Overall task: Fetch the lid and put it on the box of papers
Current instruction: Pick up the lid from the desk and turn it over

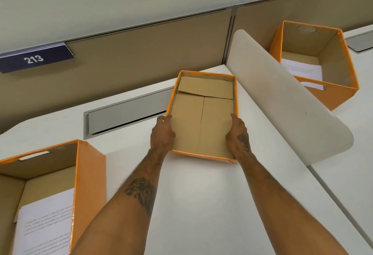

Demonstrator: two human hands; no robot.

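Observation:
An orange cardboard lid lies upside down on the white desk, its brown inside facing up. My left hand grips its left rim and my right hand grips its right rim, both near the lid's near end. An open orange box with printed papers inside stands at the near left. A second open orange box, also holding papers, stands at the far right beyond a white divider.
A white rounded divider panel rises just right of the lid. A grey cable slot runs in the desk to the lid's left. Tan partition walls stand behind, with a dark sign reading 213.

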